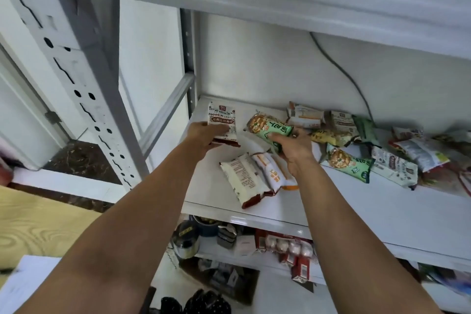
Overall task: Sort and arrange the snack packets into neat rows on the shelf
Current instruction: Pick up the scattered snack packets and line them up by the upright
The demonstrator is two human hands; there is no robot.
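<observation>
Left grip [204,135] clasps a white packet [223,120], right grip [293,148] a green packet [267,130], at the shelf [254,214].

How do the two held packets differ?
Colour: the white packet in the left hand has a dark red lower edge; the green packet in the right hand shows a snack picture. Pose: the white packet points straight back; the green packet lies diagonal. Shared: each is gripped at its near end, over the shelf.
</observation>
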